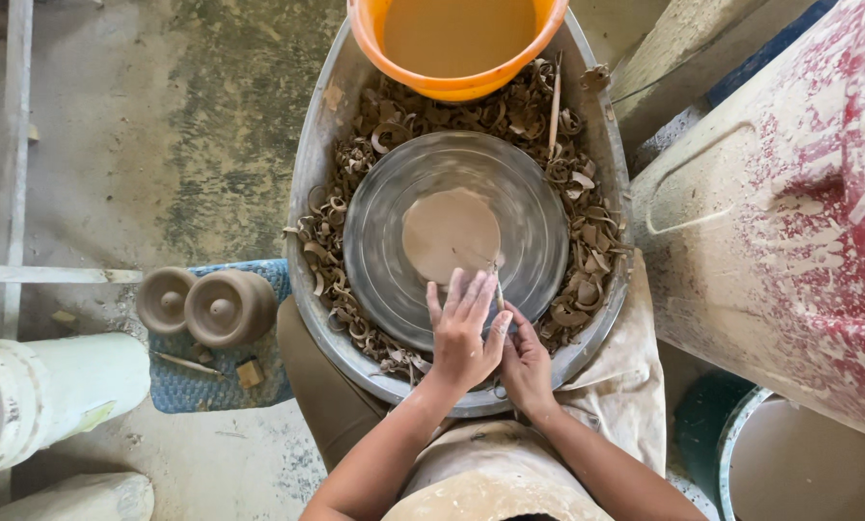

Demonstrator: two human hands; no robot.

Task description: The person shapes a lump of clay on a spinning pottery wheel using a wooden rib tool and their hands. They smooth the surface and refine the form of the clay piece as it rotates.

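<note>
A grey pottery wheel head (456, 236) sits inside a metal splash pan (316, 164) and looks blurred with spin. A flat disc of brown clay (450, 232) lies at its centre. My right hand (527, 362) grips a thin trimming tool (496, 280) whose tip touches the clay disc's near edge. My left hand (463, 328) lies over the right hand with fingers spread, steadying it at the wheel's front rim.
Curled clay trimmings (587, 241) fill the pan around the wheel. An orange bucket (456, 43) of muddy water stands at the pan's far end. Two clay lids (210, 306) rest on a blue mat at left. A red-stained bin (789, 212) stands at right.
</note>
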